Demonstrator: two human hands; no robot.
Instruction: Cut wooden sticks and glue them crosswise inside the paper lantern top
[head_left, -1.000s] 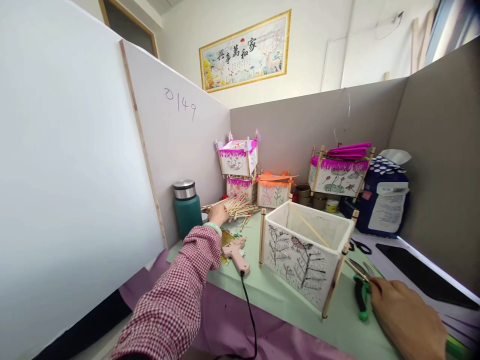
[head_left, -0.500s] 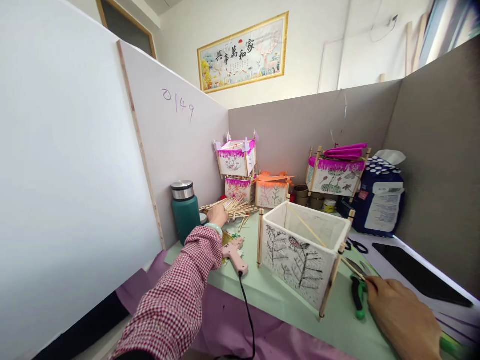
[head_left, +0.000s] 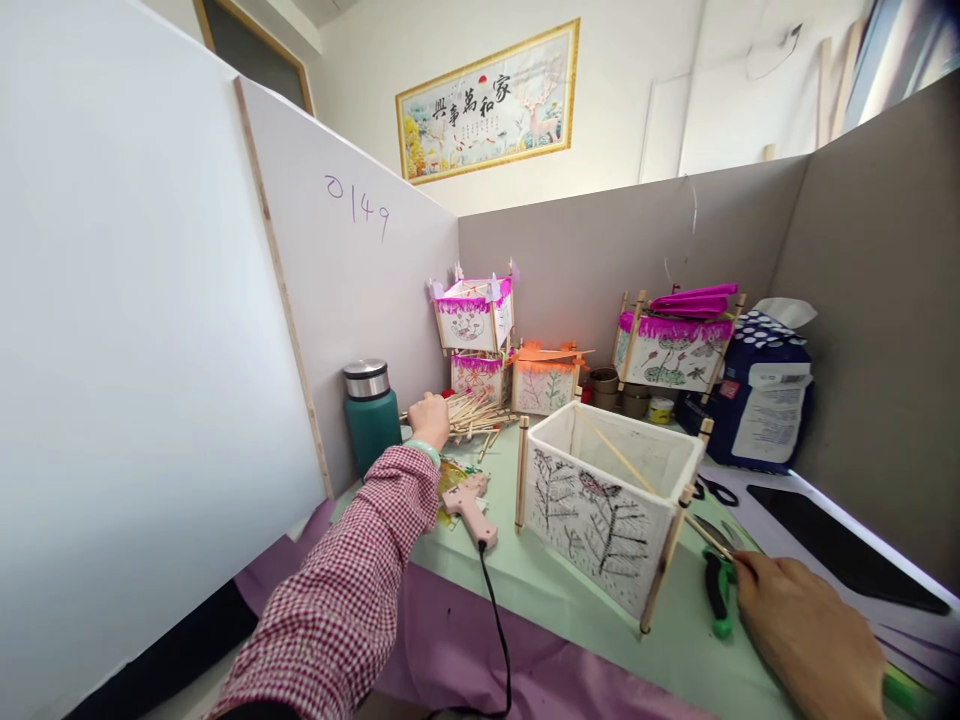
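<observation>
My left hand [head_left: 430,420] is closed at the left end of a pile of thin wooden sticks [head_left: 476,412]; its fingertips are hidden, so what it grips, if anything, does not show. In my right hand [head_left: 814,625] a thin wooden stick [head_left: 711,536] is pinched, pointing toward the near right corner of a white box-shaped lantern [head_left: 600,525]. The lantern has wooden corner posts, black plant drawings and a stick slanting across its open top. Beneath my left wrist lies a pink glue gun [head_left: 470,508]. Green-handled pliers [head_left: 718,590] lie beside my right hand.
A green bottle [head_left: 373,425] stands left of the sticks. Finished-looking lanterns with pink fringe [head_left: 474,320], orange fringe [head_left: 544,385] and pink trim [head_left: 671,350] stand behind. At right are scissors [head_left: 720,492], a black flat slab [head_left: 840,545] and a blue tissue pack [head_left: 765,400].
My left hand has risen slightly and shifted a little left at the stick pile. My right hand and its stick have stayed almost in place.
</observation>
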